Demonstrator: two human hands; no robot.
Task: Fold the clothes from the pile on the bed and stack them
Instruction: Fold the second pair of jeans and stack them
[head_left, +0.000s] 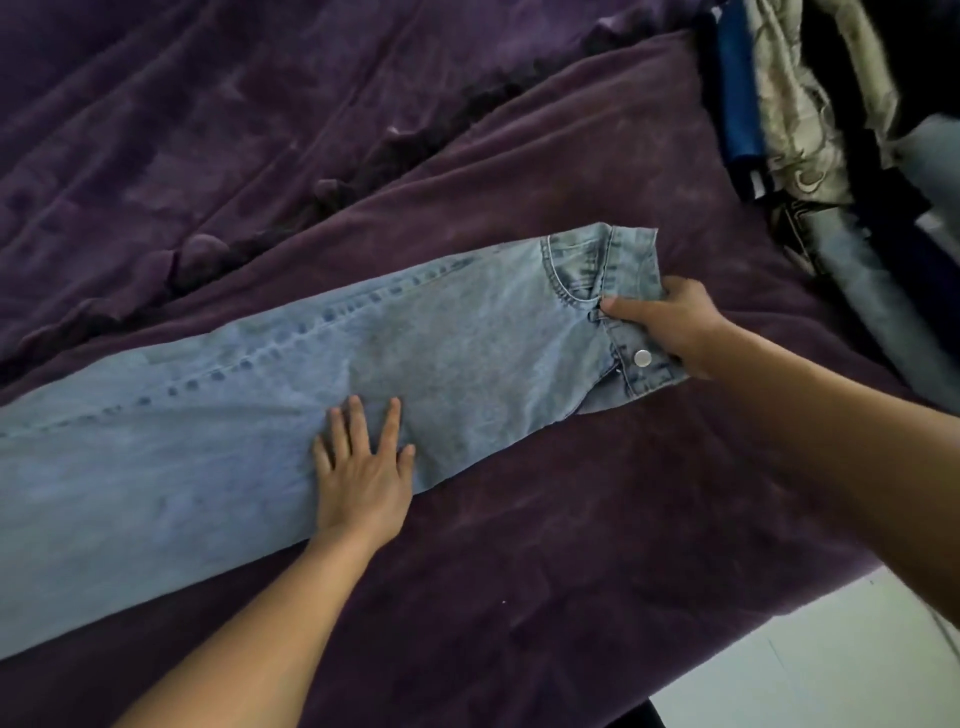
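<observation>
Okay, light blue jeans (249, 426) lie flat on the purple blanket (571, 545) of the bed. They are folded lengthwise with one leg on the other; the legs run off the left edge and the waistband sits at the right end. A dark rumpled ridge (332, 192) in the blanket runs diagonally behind the jeans. The left hand (363, 478) is palm down on the thigh part near the denim's near edge, fingers straight and spread, pressing, gripping nothing. Farther right there is a silver button (642, 357) on the waistband, just beside the right hand (670, 322). That hand is clamped on the waistband, thumb on top, fingers curled under the edge. At top right is a blurry pile of clothes (810, 130) with blue, cream patterned and dark pieces, apart from the jeans. At bottom right, pale floor (831, 654) shows past the bed edge.
</observation>
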